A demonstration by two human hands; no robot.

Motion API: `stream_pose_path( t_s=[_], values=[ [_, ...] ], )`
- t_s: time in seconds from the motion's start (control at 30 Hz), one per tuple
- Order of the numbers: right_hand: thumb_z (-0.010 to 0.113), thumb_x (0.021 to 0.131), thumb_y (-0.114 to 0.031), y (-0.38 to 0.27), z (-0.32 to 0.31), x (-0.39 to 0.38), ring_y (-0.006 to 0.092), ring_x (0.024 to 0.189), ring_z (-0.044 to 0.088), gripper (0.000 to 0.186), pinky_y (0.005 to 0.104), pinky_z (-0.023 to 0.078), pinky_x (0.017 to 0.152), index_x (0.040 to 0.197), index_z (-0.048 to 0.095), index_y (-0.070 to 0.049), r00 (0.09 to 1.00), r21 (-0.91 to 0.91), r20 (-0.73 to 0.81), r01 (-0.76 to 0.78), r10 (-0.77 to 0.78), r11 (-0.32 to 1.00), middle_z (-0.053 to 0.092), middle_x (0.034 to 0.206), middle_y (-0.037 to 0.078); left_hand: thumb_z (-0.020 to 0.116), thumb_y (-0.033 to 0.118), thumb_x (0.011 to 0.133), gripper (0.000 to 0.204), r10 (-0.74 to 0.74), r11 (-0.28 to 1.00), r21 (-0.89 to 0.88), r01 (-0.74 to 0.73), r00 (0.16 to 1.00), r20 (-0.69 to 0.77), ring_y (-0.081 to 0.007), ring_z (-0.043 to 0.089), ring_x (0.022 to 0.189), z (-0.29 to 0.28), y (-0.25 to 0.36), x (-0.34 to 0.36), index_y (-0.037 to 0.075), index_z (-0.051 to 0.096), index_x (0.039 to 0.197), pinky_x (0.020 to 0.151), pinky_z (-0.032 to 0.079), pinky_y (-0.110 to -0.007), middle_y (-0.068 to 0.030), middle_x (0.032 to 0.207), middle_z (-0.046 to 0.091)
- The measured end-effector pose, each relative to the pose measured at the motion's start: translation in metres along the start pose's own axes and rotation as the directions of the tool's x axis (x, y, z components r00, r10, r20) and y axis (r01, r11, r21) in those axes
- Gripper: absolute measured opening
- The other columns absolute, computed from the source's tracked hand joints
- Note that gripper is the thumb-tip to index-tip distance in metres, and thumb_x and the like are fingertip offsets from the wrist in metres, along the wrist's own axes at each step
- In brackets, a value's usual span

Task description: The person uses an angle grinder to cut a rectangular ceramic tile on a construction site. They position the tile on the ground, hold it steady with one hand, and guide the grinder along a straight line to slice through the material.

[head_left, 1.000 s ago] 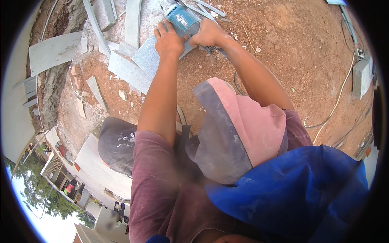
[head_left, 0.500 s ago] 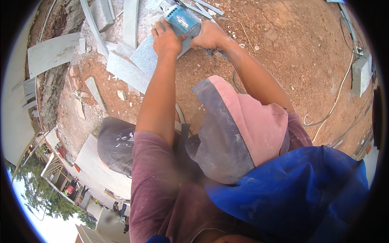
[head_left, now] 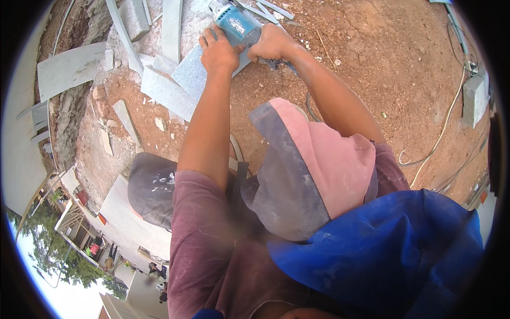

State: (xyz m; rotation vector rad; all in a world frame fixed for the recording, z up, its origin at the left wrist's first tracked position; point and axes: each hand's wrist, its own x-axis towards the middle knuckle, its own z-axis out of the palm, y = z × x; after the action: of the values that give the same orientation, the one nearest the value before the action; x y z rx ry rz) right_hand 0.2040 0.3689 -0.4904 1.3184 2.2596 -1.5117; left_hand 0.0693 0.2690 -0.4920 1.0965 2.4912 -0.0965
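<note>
A teal angle grinder (head_left: 237, 24) lies at the top centre, its metal head toward the upper left and cut by the picture's edge. My right hand (head_left: 272, 43) is wrapped round its dark rear end. Beside the tool, my left hand (head_left: 219, 55) rests on a speckled grey slab (head_left: 191, 73) with its fingers stretched out and apart. Those fingertips come close to the grinder's body; I cannot tell whether they touch it. The grinder's disc does not show clearly. Another pale slab (head_left: 166, 94) overlaps this one at the near left.
Several cut strips (head_left: 171, 32) and offcuts lie at the upper left. A broad pale panel (head_left: 71, 69) is farther left. On the right, a cable (head_left: 436, 141) runs over the reddish dirt (head_left: 366, 53) toward a grey block (head_left: 474, 98). Blue cloth (head_left: 382, 250) covers the lower right.
The grinder and my right hand have shifted slightly up and to the left. My left hand stays in nearly the same place on the slab.
</note>
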Motion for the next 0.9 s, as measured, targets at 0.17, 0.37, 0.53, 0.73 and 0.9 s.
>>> stream_pose_path(
  t_s=[0.17, 0.37, 0.53, 0.73, 0.9],
  values=[
    [0.081, 0.049, -0.025, -0.001, -0.002, -0.005, 0.0269, 0.062, 0.064, 0.036, 0.0383, 0.052, 0.059, 0.068, 0.071, 0.005, 0.999, -0.004, 0.027, -0.023, 0.023, 1.0, 0.067, 0.068, 0.016, 0.08, 0.049, 0.087, 0.101, -0.002, 1.0, 0.009, 0.002, 1.0, -0.013, -0.0337, 0.025, 0.158, 0.002, -0.002, 0.0, 0.01, 0.027, 0.165, 0.116, 0.046, -0.048, -0.0124, 0.172, 0.025],
    [0.082, 0.051, -0.026, -0.002, -0.004, -0.009, 0.0326, 0.075, 0.073, 0.039, 0.0397, 0.058, 0.069, 0.075, 0.076, 0.004, 0.997, -0.022, 0.059, -0.055, 0.056, 0.998, 0.074, 0.082, 0.022, 0.078, 0.048, 0.088, 0.098, 0.022, 1.0, 0.018, -0.021, 0.998, -0.052, -0.0347, 0.03, 0.155, 0.007, -0.004, 0.001, 0.008, 0.031, 0.164, 0.116, 0.046, -0.047, -0.0132, 0.169, 0.028],
    [0.082, 0.052, -0.027, 0.0, -0.008, -0.013, 0.0325, 0.076, 0.073, 0.038, 0.0396, 0.058, 0.069, 0.074, 0.076, 0.004, 0.996, -0.041, 0.066, -0.063, 0.065, 0.997, 0.075, 0.083, 0.023, 0.079, 0.047, 0.088, 0.098, 0.022, 1.0, 0.003, -0.022, 0.999, -0.041, -0.0349, 0.029, 0.156, 0.006, -0.004, 0.001, 0.007, 0.031, 0.164, 0.116, 0.046, -0.047, -0.0133, 0.17, 0.027],
    [0.082, 0.053, -0.028, -0.002, -0.007, -0.016, 0.0324, 0.075, 0.073, 0.04, 0.0396, 0.059, 0.069, 0.075, 0.076, 0.005, 0.996, -0.062, 0.039, -0.078, 0.08, 0.995, 0.075, 0.082, 0.024, 0.08, 0.046, 0.088, 0.101, -0.003, 1.0, -0.027, 0.002, 1.0, -0.019, -0.0335, 0.024, 0.159, 0.005, -0.002, 0.0, 0.011, 0.026, 0.166, 0.116, 0.045, -0.051, -0.0126, 0.172, 0.024],
    [0.081, 0.054, -0.029, 0.0, -0.002, -0.019, 0.0333, 0.077, 0.074, 0.044, 0.04, 0.059, 0.071, 0.078, 0.076, 0.007, 0.999, -0.039, 0.021, -0.041, 0.042, 0.998, 0.075, 0.085, 0.026, 0.08, 0.045, 0.088, 0.1, -0.002, 0.999, -0.034, 0.002, 1.0, -0.019, -0.0337, 0.023, 0.159, 0.006, -0.002, 0.0, 0.011, 0.027, 0.166, 0.115, 0.045, -0.052, -0.0121, 0.173, 0.022]
  ],
)
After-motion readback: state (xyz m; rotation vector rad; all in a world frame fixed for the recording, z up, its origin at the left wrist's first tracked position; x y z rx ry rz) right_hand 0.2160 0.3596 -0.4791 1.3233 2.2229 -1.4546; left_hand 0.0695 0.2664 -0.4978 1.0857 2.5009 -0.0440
